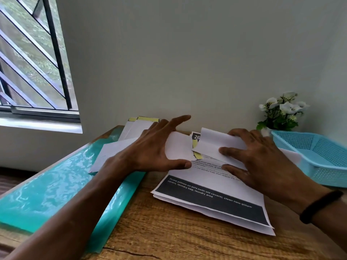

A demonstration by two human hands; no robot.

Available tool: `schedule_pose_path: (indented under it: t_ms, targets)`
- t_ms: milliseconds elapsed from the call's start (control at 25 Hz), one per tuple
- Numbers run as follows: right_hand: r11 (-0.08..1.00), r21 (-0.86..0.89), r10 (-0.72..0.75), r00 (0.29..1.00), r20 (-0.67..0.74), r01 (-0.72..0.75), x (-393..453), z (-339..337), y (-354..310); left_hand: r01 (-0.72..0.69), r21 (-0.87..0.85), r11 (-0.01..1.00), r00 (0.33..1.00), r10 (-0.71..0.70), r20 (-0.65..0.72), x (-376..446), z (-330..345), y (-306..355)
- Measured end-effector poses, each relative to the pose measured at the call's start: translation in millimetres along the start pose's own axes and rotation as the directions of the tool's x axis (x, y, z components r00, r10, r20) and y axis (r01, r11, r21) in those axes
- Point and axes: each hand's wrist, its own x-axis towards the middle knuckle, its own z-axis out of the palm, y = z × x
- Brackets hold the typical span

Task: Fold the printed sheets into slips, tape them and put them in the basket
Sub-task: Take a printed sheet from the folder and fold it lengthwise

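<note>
A stack of printed sheets (212, 199) lies on the wooden table, its top sheet showing a black band with white text. My left hand (154, 147) and my right hand (262, 156) both grip the far part of the top sheet (212, 143), which is bent over towards me in a white fold. A black "26" box and yellow strips show between the two folded flaps. The light blue mesh basket (315, 156) stands at the right, just beyond my right hand. No tape is visible.
A glossy teal sheet (56, 184) covers the table's left part, with loose white papers (112, 151) on it. More yellow-edged papers (139, 124) lean against the wall. A white flower pot (281, 113) stands behind the basket. A barred window (32, 59) is at left.
</note>
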Motion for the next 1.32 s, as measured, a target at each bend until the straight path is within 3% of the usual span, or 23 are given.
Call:
schedule_pose_path:
  t_ms: [120,360,640,920,1080,1320]
  targets:
    - [1.000,0.004,0.027,0.998,-0.060,-0.027,0,1,-2,-0.015,-0.013,1.000,0.995,0.014,-0.094,0,8,-1]
    - [1.000,0.010,0.019,0.995,-0.100,-0.018,0,4,-5,0.131,-0.203,0.970,0.930,-0.191,-0.315,7,17,-4]
    - [0.999,0.038,0.030,0.986,-0.165,-0.024,1,-4,-11,0.162,-0.463,0.871,0.883,-0.337,-0.325,12,18,-12]
    - [0.994,0.096,-0.042,0.988,-0.148,0.056,-2,-6,-22,0.142,-0.596,0.790,0.786,-0.456,-0.417,13,19,-9]
    - [0.977,0.199,-0.058,0.993,-0.103,0.078,-4,-6,-23,0.105,-0.603,0.791,0.772,-0.446,-0.452,12,19,-8]
    - [0.929,0.364,-0.085,0.995,0.054,0.060,-7,0,-16,0.075,-0.484,0.872,0.847,-0.312,-0.431,10,19,-3]
